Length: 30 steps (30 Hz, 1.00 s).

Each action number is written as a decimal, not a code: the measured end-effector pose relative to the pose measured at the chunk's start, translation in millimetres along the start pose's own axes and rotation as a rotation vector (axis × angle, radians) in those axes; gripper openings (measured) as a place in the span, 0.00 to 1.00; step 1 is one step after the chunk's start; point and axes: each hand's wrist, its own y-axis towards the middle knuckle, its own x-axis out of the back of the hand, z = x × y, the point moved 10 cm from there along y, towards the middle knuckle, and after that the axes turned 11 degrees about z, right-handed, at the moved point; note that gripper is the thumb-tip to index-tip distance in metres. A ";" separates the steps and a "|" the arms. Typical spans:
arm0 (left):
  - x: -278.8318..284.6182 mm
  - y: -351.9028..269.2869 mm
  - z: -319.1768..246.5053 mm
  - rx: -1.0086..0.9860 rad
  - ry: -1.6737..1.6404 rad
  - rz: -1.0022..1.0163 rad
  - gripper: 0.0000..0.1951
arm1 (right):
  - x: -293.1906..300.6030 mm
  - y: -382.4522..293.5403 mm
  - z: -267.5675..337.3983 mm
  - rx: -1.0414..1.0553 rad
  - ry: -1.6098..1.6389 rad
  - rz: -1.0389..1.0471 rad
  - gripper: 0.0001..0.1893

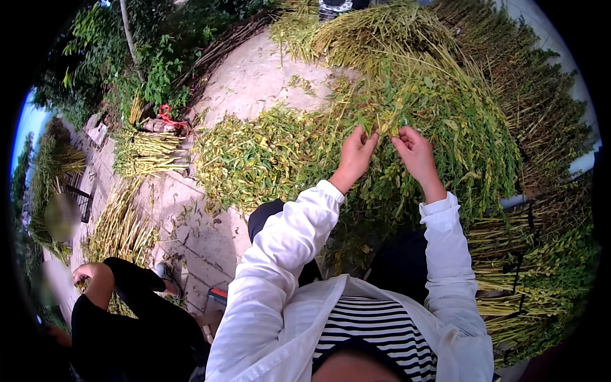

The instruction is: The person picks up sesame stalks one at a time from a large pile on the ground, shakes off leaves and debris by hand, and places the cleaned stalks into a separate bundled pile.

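My left hand [359, 152] pinches a green leaf of a cut plant stalk between thumb and fingers. Just to its right, my right hand [414, 152] has its thumb and fingers closed on yellowish leaves of what looks like the same stalk. The hands are a short way apart, above a large heap of leafy green stalks [458, 143] that lies across my lap and the ground. To the left, touching that heap, spreads a pile of loose green and yellow leaves [258, 157]. The exact parts between my fingertips are small and partly hidden.
Tied bundles [506, 281] lie at the right, beside darker dried plants [534, 100]. More stalks [382, 28] lie at the top. Bundles [152, 153] and loose stalks [119, 229] rest on the paved ground at the left. A person in black [138, 329] sits at lower left; a black crate [80, 204] stands beyond.
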 end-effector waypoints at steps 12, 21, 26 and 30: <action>63.8 17.3 14.2 -0.027 -0.415 -0.335 0.08 | -109.3 -85.2 -23.3 -0.481 -0.025 1.124 0.12; 20.8 26.4 29.2 -0.061 -0.570 -0.134 0.08 | -80.3 -18.5 -7.6 -0.222 0.191 0.550 0.17; 17.7 24.2 24.5 -0.049 -0.620 -0.102 0.12 | -101.3 -18.0 -4.6 -0.153 0.261 0.573 0.07; 30.1 13.8 12.4 -0.076 -0.538 -0.228 0.09 | -97.3 -16.0 -8.0 -0.148 0.290 0.489 0.06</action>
